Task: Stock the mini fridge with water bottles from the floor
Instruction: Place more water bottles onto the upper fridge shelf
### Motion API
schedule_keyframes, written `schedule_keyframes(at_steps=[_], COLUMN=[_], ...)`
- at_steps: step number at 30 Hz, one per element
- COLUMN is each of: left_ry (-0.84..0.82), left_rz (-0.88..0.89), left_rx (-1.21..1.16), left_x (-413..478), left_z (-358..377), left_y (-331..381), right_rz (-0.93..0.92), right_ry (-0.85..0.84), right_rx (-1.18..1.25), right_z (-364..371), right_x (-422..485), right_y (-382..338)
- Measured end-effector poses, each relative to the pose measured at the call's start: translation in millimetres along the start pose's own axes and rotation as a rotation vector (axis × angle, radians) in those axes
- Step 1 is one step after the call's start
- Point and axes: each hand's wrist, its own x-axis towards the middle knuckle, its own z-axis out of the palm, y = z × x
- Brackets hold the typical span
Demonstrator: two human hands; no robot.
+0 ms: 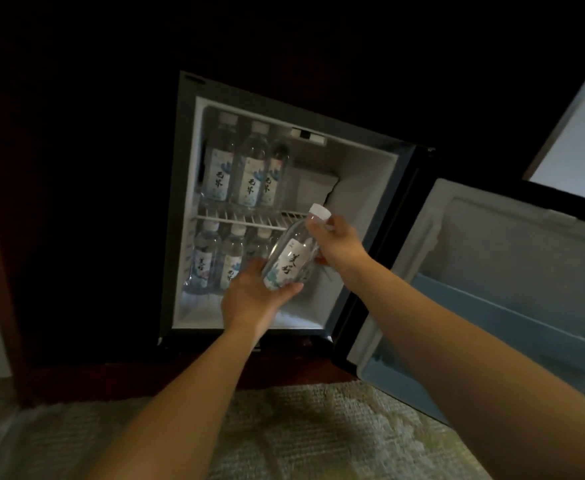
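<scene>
The mini fridge (pixel 363 188) stands open in a dark cabinet, lit inside. A clear water bottle (pixel 293 256) with a white cap and a white label hangs tilted in front of the lower compartment. My right hand (pixel 339 244) grips its neck and upper part. My left hand (pixel 254 292) cups its base from below, fingers curled round it. Three bottles (pixel 249 168) stand on the wire shelf (pixel 246 218) at the left. More bottles (pixel 222 258) stand below it, partly hidden behind my left hand and the held bottle.
The fridge door (pixel 498 282) swings wide open to the right, with a blue door shelf low on it. A white box-like part (pixel 313 183) sits at the back of the upper shelf. Pale carpet (pixel 301 427) covers the floor below. A bright panel (pixel 582 147) shows at the upper right.
</scene>
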Motion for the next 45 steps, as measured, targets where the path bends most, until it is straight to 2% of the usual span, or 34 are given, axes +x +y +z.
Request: schedule_keyframes(at_steps=[3,6,11,17,20,25,30,35,40,42,45], left_ry=[0.104,0.139,0.066,-0.058,-0.054,-0.061,-0.100,-0.155,-0.164,-0.160,-0.154], left_rz=[0.020,0.047,0.092,0.193,0.268,0.282,0.218,0.228,0.169,0.214,0.249], left_rx=[0.184,0.235,0.177,0.025,0.060,0.134,0.179,0.300,0.488,0.603,0.606], left_x=[0,4,30,44,59,85,113,138,148,143,140], left_z=[-3,-3,-7,-8,-7,6,24,36,47,50,53], left_y=[8,13,28,33,37,46,51,47,32,27,22], right_rz=[0.128,0.084,0.088,0.167,0.213,0.334,0.331,0.287,0.189,0.121,0.051], right_ry=[-0.094,-0.161,-0.050,0.031,0.090,0.164,0.112,0.092,0.045,0.055,0.060], right_rx=[0.112,0.023,0.125,0.444,0.528,0.453,0.428,0.391,0.155,0.050,-0.085], right_z=[4,8,10,4,4,-1,-9,-9,-1,4,10], right_x=[-3,-1,21,48,61,100,146,182,206,214,220], right_y=[2,5,-4,8,9,-1,-4,-10,-21,-26,-28])
